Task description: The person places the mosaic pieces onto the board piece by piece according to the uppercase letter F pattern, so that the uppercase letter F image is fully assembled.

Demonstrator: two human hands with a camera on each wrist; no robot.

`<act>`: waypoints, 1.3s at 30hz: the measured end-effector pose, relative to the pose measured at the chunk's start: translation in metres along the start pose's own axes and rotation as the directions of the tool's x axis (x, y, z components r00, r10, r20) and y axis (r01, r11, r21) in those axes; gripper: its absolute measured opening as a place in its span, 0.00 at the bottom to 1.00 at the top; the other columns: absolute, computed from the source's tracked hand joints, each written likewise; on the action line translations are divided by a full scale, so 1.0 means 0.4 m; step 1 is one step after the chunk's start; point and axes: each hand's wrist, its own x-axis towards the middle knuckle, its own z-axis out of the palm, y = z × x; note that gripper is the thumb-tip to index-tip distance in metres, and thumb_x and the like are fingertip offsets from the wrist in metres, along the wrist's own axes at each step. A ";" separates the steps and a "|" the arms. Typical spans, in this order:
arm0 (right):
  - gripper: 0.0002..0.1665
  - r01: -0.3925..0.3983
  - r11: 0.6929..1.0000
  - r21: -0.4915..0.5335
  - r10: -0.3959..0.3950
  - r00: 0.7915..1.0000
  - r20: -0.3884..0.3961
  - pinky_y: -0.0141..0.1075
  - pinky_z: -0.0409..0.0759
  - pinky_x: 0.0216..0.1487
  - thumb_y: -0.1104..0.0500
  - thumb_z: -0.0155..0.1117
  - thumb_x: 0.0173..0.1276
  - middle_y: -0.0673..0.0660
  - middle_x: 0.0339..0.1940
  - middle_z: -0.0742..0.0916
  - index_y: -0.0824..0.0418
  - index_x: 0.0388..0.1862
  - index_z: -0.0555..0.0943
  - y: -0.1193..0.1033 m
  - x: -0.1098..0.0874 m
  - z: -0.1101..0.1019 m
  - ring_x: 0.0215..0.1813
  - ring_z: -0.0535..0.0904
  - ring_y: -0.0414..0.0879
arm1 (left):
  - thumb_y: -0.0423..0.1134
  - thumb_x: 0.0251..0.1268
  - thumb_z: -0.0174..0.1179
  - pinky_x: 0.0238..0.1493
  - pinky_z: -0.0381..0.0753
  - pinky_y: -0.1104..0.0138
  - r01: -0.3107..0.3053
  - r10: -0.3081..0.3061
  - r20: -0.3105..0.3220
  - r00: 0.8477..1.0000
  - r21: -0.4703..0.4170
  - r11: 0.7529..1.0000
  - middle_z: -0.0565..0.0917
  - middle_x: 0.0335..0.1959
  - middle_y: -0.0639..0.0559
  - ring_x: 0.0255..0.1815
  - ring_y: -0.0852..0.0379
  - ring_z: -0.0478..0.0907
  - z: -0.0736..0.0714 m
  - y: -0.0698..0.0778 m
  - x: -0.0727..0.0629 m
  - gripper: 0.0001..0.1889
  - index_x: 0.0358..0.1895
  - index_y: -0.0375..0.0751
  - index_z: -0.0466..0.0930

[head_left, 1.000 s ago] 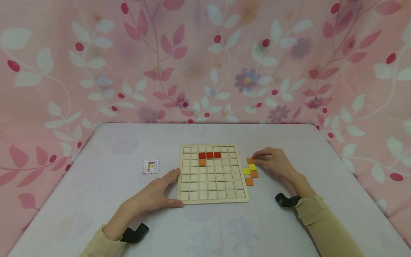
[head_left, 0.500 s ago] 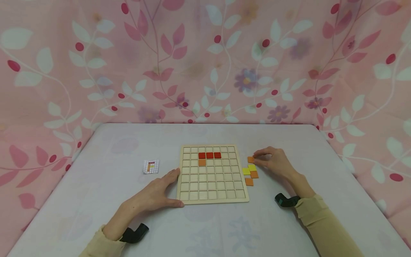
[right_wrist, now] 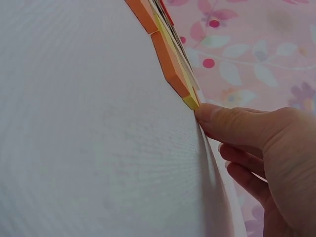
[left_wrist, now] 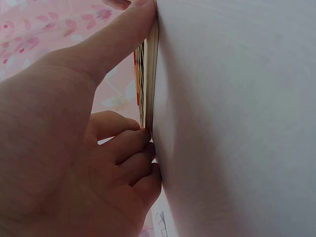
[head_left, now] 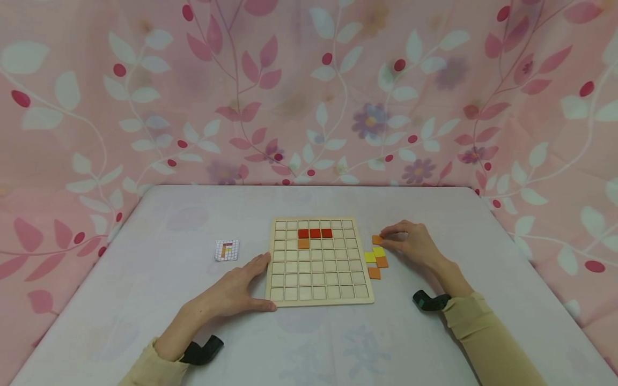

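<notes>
A pale wooden grid board [head_left: 319,266] lies on the table. Three red tiles [head_left: 315,234] sit in a row in its cells, with an orange tile [head_left: 303,244] under the leftmost. My left hand [head_left: 232,289] rests at the board's left side, thumb at the near corner and fingertips at the left edge. To the right of the board, my right hand [head_left: 412,244] pinches a loose orange tile [head_left: 376,239] between thumb and index finger. Just nearer lie two yellow tiles [head_left: 370,258] and two more orange tiles [head_left: 374,273]. The right wrist view shows the thumb [right_wrist: 217,116] beyond these tiles.
Left of the board lies a small paper card [head_left: 227,250] printed with a grid and a coloured pattern. Black wrist devices [head_left: 431,301] show by both sleeves. A pink floral curtain [head_left: 309,96] hangs behind the white-covered table [head_left: 333,343].
The pinched orange tile has shifted slightly away from the person, opening a gap to the yellow tile, and then stays put. The left hand and board have not moved.
</notes>
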 end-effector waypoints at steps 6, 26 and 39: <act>0.14 0.011 1.000 -0.010 -0.011 1.000 -0.011 0.47 0.75 0.55 0.59 0.79 0.56 0.50 0.37 0.89 0.57 0.42 0.90 0.002 0.000 0.002 0.47 0.82 0.48 | 0.64 0.45 0.75 0.78 0.56 0.49 0.002 -0.002 0.004 1.000 0.002 1.000 0.55 0.81 0.45 0.81 0.45 0.50 0.001 0.000 0.000 0.62 0.80 0.40 0.51; 0.14 -0.002 1.000 0.018 0.002 1.000 -0.021 0.54 0.77 0.58 0.55 0.79 0.57 0.54 0.40 0.89 0.56 0.42 0.90 -0.053 0.014 0.003 0.51 0.82 0.52 | 0.65 0.45 0.75 0.77 0.56 0.48 -0.005 0.005 -0.001 1.000 0.009 1.000 0.55 0.81 0.43 0.81 0.44 0.51 0.003 -0.005 0.000 0.62 0.80 0.40 0.51; 0.11 -0.049 0.995 0.090 0.045 0.998 0.045 0.54 0.74 0.60 0.54 0.77 0.59 0.52 0.40 0.88 0.52 0.41 0.90 -0.156 0.055 0.067 0.52 0.80 0.52 | 0.64 0.46 0.74 0.77 0.56 0.48 -0.022 0.022 -0.005 1.000 0.010 1.000 0.56 0.80 0.43 0.81 0.44 0.51 0.003 -0.006 0.000 0.62 0.80 0.39 0.51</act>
